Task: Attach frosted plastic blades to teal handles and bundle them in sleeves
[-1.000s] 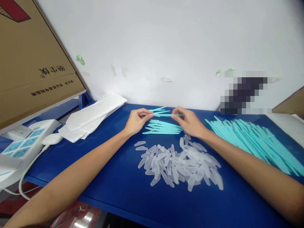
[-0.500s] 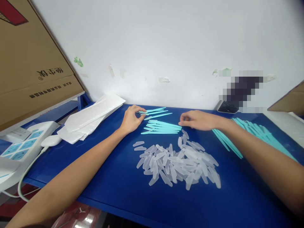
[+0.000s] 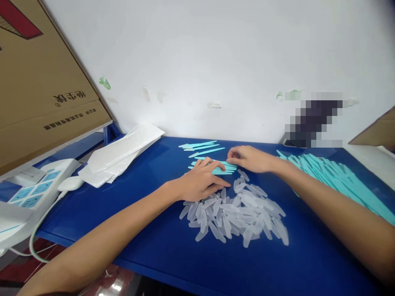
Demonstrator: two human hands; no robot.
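My left hand [image 3: 202, 181] lies over the far edge of a pile of several clear frosted plastic caps [image 3: 237, 213], fingers stretched out flat and holding nothing. My right hand [image 3: 249, 158] rests on the right end of a small row of turquoise sticks [image 3: 216, 167], its fingers curled in a pinch on one of them. A few more turquoise sticks [image 3: 200, 147] lie further back near the wall. A big heap of turquoise sticks [image 3: 333, 179] lies to the right, behind my right forearm.
The blue table top [image 3: 138, 205] carries white plastic bags [image 3: 123, 150] at the back left. A white power strip [image 3: 33, 189] and a white plug [image 3: 70, 183] sit at the left edge. A cardboard box [image 3: 40, 78] leans at the upper left.
My left hand left the far sticks and came down to the clear caps. My right hand moved left onto the small row of sticks.
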